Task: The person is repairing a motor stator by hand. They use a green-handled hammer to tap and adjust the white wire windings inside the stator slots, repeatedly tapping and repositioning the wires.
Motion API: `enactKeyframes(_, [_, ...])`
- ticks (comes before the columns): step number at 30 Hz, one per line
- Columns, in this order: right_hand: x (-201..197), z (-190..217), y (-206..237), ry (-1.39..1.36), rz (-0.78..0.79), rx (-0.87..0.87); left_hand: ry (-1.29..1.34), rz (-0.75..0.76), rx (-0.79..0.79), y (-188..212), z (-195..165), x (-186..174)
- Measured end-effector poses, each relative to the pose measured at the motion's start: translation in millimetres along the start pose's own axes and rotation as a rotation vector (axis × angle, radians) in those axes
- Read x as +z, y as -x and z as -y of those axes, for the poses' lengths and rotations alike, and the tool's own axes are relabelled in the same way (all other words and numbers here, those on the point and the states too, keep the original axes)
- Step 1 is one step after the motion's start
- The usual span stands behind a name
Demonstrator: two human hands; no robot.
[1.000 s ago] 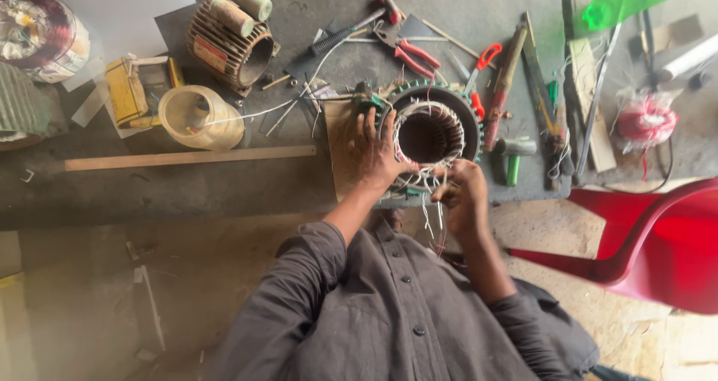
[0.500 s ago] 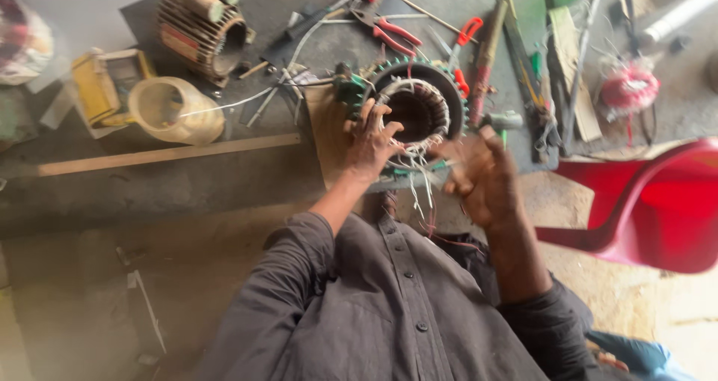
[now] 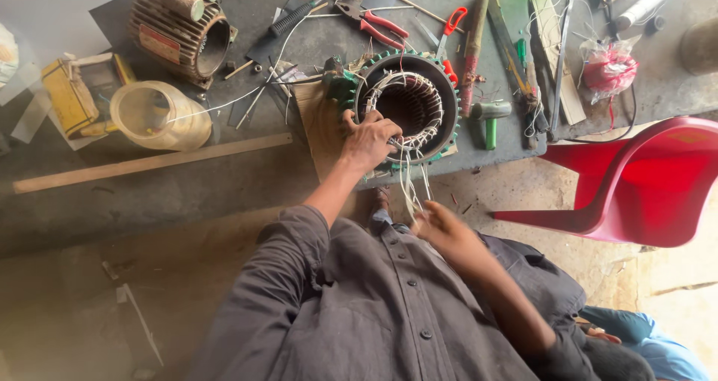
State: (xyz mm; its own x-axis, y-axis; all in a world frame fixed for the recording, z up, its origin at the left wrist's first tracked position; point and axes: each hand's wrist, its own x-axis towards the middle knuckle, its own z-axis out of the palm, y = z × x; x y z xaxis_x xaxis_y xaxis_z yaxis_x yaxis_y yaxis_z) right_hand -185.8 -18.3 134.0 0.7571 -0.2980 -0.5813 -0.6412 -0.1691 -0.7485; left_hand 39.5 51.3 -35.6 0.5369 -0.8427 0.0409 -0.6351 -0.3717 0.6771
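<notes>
Motor stator [image 3: 407, 104] with green housing and pale windings, lying bore-up at the near edge of the grey surface [image 3: 187, 179]. Left hand [image 3: 368, 140] pressed on its rim, fingers curled together over the windings. Right hand [image 3: 443, 230] below the edge — blurred, pinching thin white wires [image 3: 413, 183] hanging from the stator. Red-handled pliers [image 3: 374, 20] lying beyond.

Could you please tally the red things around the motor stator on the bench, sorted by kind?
Red-handled pliers: 1
Red-handled cutter: 1
Red plastic bag: 1
Red plastic chair: 1
Total: 4

The left hand rests on the stator; the right hand pulls its white threads.
</notes>
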Motion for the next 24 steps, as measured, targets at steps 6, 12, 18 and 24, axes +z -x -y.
enactKeyframes(6, [3,33,15,0.211,-0.210,-0.184,-0.011,-0.053,0.005,-2,-1,2])
enactKeyframes(12, [6,25,-118,0.669,-0.568,-0.104,0.040,-0.130,-0.005,0,-5,-1])
enactKeyframes(18, [22,-27,-172,0.556,-0.547,-0.049,0.061,-0.130,-0.005,-1,-6,-4])
enactKeyframes(24, [-16,-51,-174,-0.832,-0.091,0.309,0.009,-0.129,0.077,3,0,1])
